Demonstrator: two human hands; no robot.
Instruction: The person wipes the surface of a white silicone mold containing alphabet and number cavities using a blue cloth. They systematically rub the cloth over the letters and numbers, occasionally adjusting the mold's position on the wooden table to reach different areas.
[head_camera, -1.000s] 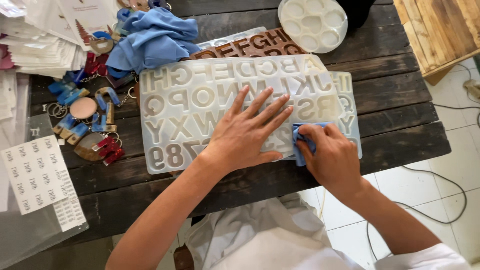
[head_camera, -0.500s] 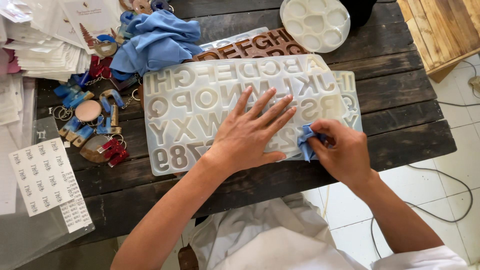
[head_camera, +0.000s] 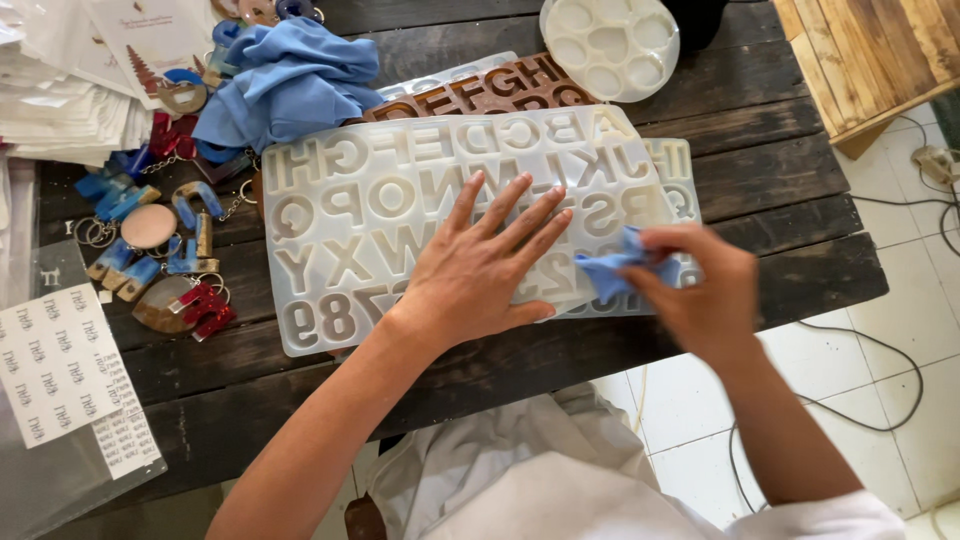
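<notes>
Head view: person at dark wood tabletop (head_camera: 780, 130)
L hand (head_camera: 480, 265): fingers spread flat — pressing on white letter mold (head_camera: 400, 200), mid tabletop
R hand (head_camera: 705, 290): grip pinching small blue cloth (head_camera: 615, 268) on mold's near-right edge
Far left: bunched blue rag (head_camera: 285, 75), keychains (head_camera: 160, 260)

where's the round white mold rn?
Head view, top centre-right: the round white mold sits at the far edge of the dark wooden table, just beyond the clear letter mold and left of the wooden crate.
</notes>
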